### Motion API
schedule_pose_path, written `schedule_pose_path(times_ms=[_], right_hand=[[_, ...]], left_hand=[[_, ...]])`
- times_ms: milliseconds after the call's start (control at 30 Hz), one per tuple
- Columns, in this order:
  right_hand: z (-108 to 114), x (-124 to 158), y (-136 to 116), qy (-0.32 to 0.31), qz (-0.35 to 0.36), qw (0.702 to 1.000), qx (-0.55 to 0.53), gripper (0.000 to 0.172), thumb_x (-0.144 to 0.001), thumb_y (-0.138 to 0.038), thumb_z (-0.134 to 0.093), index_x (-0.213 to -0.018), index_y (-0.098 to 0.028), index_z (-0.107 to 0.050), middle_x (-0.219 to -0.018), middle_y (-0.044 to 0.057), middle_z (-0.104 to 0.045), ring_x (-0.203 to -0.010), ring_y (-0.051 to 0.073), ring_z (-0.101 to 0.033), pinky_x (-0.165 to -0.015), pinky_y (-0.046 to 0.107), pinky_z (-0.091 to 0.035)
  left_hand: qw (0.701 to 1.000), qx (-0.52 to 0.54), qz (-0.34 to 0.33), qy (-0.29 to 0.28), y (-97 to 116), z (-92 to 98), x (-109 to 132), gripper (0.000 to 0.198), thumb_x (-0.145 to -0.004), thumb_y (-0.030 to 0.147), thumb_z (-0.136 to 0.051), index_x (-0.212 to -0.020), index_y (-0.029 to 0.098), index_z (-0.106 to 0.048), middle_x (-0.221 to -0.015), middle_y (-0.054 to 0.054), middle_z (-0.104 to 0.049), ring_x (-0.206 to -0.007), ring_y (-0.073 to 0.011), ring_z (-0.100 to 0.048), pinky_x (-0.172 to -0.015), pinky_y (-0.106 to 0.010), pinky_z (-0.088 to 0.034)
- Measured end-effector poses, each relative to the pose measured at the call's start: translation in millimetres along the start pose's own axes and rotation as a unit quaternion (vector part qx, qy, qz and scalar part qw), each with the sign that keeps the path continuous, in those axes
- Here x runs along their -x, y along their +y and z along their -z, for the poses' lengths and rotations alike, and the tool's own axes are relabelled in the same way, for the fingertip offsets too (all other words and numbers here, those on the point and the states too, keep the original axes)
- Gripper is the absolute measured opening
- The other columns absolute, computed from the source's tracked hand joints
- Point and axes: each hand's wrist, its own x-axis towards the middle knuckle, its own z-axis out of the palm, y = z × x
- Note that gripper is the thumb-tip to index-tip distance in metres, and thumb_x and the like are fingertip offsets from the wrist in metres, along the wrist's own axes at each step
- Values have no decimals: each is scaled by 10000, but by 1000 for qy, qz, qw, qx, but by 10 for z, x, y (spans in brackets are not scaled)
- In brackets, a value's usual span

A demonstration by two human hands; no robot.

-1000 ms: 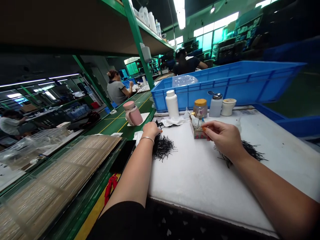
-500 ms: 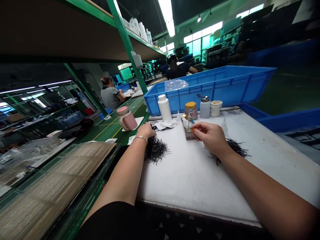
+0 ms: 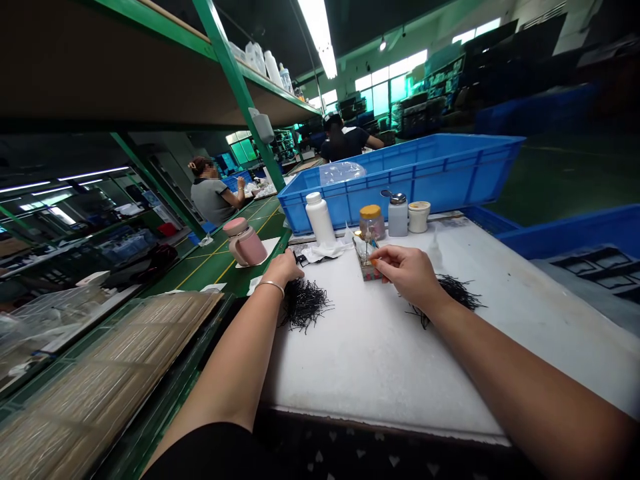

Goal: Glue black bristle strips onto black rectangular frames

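My left hand (image 3: 283,268) rests curled at the far edge of a pile of thin black wires (image 3: 303,304) on the white pad (image 3: 380,353); whether it grips any is hidden. My right hand (image 3: 409,273) is closed in a pinch beside a small clear box (image 3: 367,265) holding thin tools; what the fingers hold is too small to name. A second heap of black wires (image 3: 453,291) lies just behind my right wrist.
Behind the pad stand a white bottle (image 3: 319,218), a yellow-lidded jar (image 3: 371,221), a pump dispenser (image 3: 397,213) and a small cup (image 3: 419,216), then a large blue crate (image 3: 410,175). A pink mug (image 3: 245,242) sits left. Clear trays (image 3: 95,380) lie at my left. Two people work farther along.
The view has swung rightward, shifting everything left in frame. Both hands stay at the same places relative to the wire piles and the small box.
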Motion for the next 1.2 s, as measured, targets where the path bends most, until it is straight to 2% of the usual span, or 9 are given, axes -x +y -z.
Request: schedule_pose_path(times_ms=[300,600,667,767,833,933,1000,1100,1200], right_hand=[[11,11,-30,-7,-3,1000,-3,141,-764,-206,-580,-810,-193,-713,-569,-32,-623,-506,121,-572,-551,244,-425],[14,8,-2,-4,8,1000,-7,139,-771,-191,-578,-807,-191,-712,-552,-37,-614,-517,115,-572,-554,234,-424],[11,7,-9,-7,3,1000,-16,127,-770,-196,-586,-805,-182,-707,-557,-33,-611,-500,110,-559,-529,230,-419],[-1,17,-41,-27,-13,998,-60,122,-781,-235,-610,-820,-163,-700,-574,-19,-611,-507,111,-549,-512,228,-428],[-9,30,-78,-50,-27,992,-113,168,-792,-294,-637,-855,-151,-699,-642,3,-635,-536,111,-551,-517,230,-443],[1,46,-147,-82,-35,978,-189,303,-797,-397,-671,-970,-150,-706,-778,34,-659,-583,106,-544,-522,229,-440],[29,49,-189,-99,-29,969,-223,362,-805,-437,-672,-1037,-162,-706,-827,44,-658,-613,105,-532,-530,227,-424],[98,41,-227,-113,-21,962,-249,343,-816,-439,-670,-994,-151,-727,-787,46,-642,-637,106,-510,-539,223,-395],[160,29,-238,-128,-14,958,-256,289,-813,-401,-682,-923,-141,-740,-752,43,-644,-645,107,-512,-547,223,-381]], left_hand=[[998,25,23,-43,-34,46,-14,981,-602,402,-757,-1415,94,-302,-1306,-250,-549,-1203,-382,-535,-914,-388,-457],[991,134,12,2,-33,142,58,1060,-563,304,-793,-1458,101,-261,-1288,-257,-556,-1216,-429,-503,-938,-452,-431],[982,188,-9,21,-27,225,156,1045,-614,321,-768,-1475,118,-211,-1259,-230,-582,-1198,-404,-524,-924,-439,-445],[955,289,-67,17,77,348,403,896,-787,401,-617,-1494,183,-111,-1208,-151,-629,-1097,-285,-613,-845,-357,-505],[905,406,-126,-23,219,389,612,725,-874,421,-482,-1483,228,-140,-1229,-110,-625,-1028,-212,-647,-819,-325,-526],[682,688,-203,-144,493,369,907,700,-838,397,-567,-1446,215,-269,-1195,-116,-633,-931,-204,-662,-863,-394,-520],[576,755,-229,-215,672,323,1037,710,-800,372,-625,-1424,200,-334,-1114,-105,-658,-874,-208,-662,-865,-418,-510],[512,780,-246,-261,873,255,1110,686,-783,393,-626,-1397,189,-398,-1065,-97,-663,-881,-230,-654,-859,-423,-500],[489,794,-245,-267,969,206,1098,636,-793,429,-599,-1362,189,-444,-1029,-86,-657,-867,-211,-645,-897,-420,-489]])
